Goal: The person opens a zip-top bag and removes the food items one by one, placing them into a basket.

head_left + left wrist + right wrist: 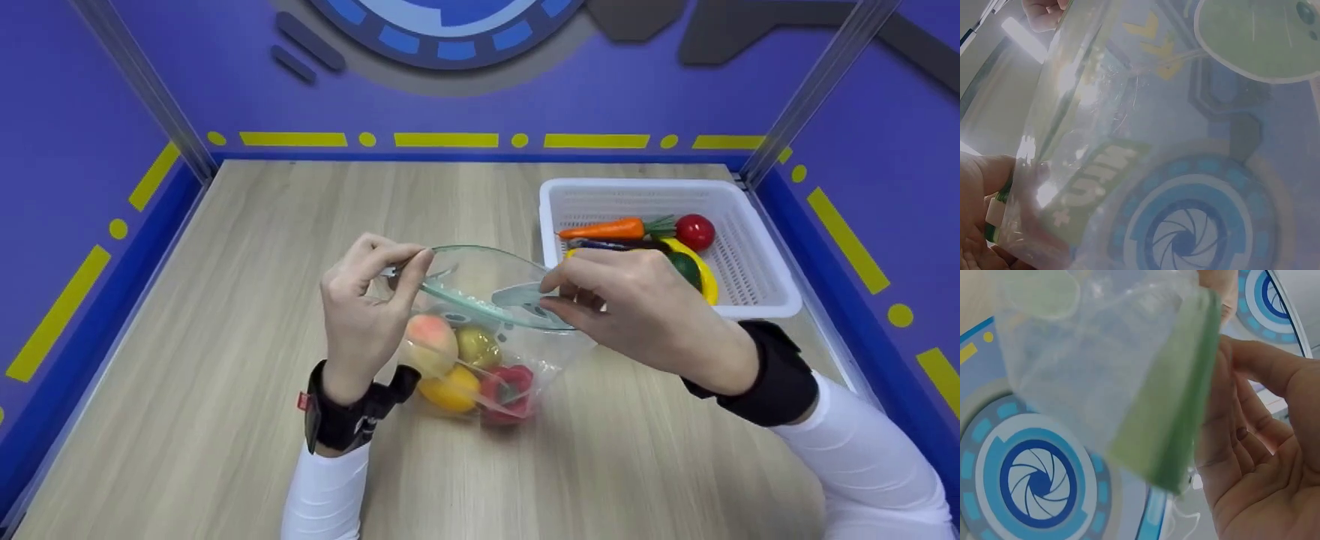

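Observation:
A clear zip bag point(555, 356) with a green-tinted top edge is held up by both hands, its mouth gaping in the head view. My left hand point(356, 307) pinches the left end of the rim, where the left wrist view shows a small white slider point(996, 212). My right hand point(637, 300) pinches the rim toward its right end between thumb and fingers. Inside the bag lie a peach point(433, 341), a greenish round fruit point(478, 346), a yellow-orange fruit point(451, 390) and a red bell pepper point(517, 375). Printed shapes show on the plastic.
At the back right stands a white plastic basket point(780, 296), partly behind my right hand. It holds a carrot point(611, 229), a red round item point(695, 232), something dark purple, a yellow curved item point(706, 274) and a dark green item point(685, 270). Blue panels point(480, 112) enclose the wooden table point(225, 337).

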